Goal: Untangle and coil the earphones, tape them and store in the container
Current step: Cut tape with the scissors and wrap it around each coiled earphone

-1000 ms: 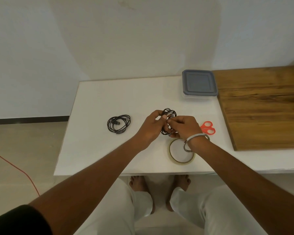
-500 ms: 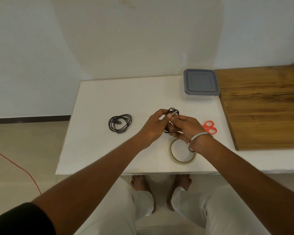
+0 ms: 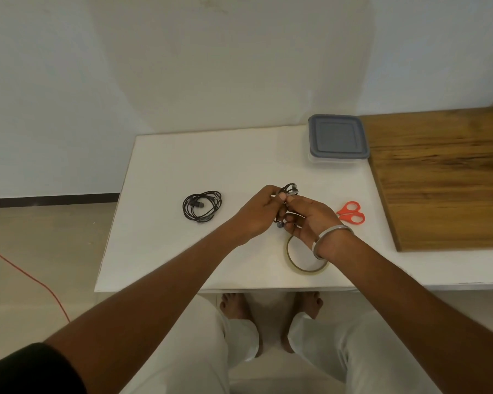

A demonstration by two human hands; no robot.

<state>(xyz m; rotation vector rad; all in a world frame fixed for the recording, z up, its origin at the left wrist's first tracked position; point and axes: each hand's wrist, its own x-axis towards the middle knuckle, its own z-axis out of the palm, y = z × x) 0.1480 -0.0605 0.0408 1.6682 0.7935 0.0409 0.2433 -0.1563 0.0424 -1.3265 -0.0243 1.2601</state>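
Both hands meet over the middle of the white table [image 3: 165, 251] on a small bundle of black earphones [image 3: 289, 190]. My left hand [image 3: 258, 213] pinches the bundle from the left, and my right hand [image 3: 308, 217] grips it from the right; an earbud hangs below between the palms. A second coil of black earphones [image 3: 201, 206] lies flat on the table to the left. A roll of clear tape [image 3: 305, 264] lies under my right wrist. The lidded grey container [image 3: 337, 137] stands at the back.
Orange-handled scissors [image 3: 352, 213] lie right of my right hand. A wooden board [image 3: 444, 177] covers the right side. An orange cable [image 3: 26, 275] runs on the floor at left. My bare feet show under the table's front edge.
The hands have shifted the bundle slightly; my right hand has turned and now shows more of its fingers, with an earbud hanging below.
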